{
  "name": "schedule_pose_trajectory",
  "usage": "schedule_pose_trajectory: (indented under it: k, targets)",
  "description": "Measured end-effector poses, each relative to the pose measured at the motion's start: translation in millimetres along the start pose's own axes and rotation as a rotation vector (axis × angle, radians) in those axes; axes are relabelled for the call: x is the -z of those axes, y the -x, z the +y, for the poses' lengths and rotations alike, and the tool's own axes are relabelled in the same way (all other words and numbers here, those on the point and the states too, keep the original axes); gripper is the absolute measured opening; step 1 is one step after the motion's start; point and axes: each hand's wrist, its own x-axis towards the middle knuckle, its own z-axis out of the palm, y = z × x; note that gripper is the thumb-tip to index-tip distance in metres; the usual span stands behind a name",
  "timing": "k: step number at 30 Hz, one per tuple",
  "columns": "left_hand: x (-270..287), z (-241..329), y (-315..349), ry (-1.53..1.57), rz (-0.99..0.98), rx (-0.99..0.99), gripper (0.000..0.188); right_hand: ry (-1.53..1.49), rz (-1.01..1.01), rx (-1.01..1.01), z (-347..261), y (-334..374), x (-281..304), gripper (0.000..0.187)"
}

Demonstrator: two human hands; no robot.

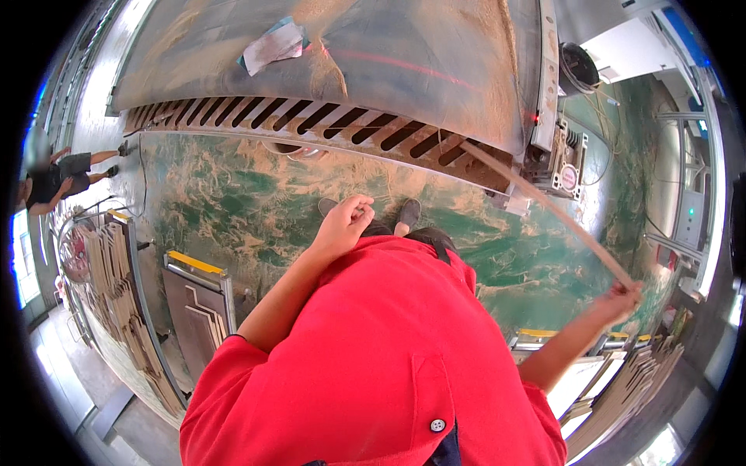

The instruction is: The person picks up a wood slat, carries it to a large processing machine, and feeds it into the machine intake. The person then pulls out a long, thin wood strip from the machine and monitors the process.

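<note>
My right hand, out to the right, is closed round the near end of a long, thin wooden strip. The strip slants up and to the left, and its far end reaches the right part of a slotted metal edge. Whether that end touches the slots or hovers over them I cannot tell. In front of my body, my left hand is closed with its fingers curled, and nothing shows in it. Beyond the slotted edge lies a grey machine bed strewn with sawdust.
A crumpled pale cloth and a red laser line lie on the bed. Racks of boards stand at left, with more stacked panels at lower right. Sawdust covers the green floor. Another person is at far left.
</note>
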Motion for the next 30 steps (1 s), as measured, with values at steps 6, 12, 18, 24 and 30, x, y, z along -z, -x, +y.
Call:
schedule_pose_trajectory:
  k: [6, 12, 18, 24, 30]
  targets:
    - [-7, -1, -4, -0.004, -0.026, -0.046, 0.024, 0.086, -0.16, -0.45, 78, 126, -63, 0.011]
    - [-6, -5, -1, -0.025, -0.018, -0.026, 0.028, 0.107, -0.12, -0.261, 54, 34, -27, 0.017]
    - [-8, -6, -3, -0.009, -0.061, 0.0, 0.023, 0.241, -0.261, -0.485, 87, 141, -95, 0.017]
    - [-9, -9, -1, -0.02, -0.031, -0.014, 0.022, 0.221, -0.194, -0.447, 116, 114, -79, 0.016]
    - [-7, -26, 5, -0.002, 0.012, -0.012, 0.025, 0.324, -0.28, -0.43, 105, 125, -102, 0.019]
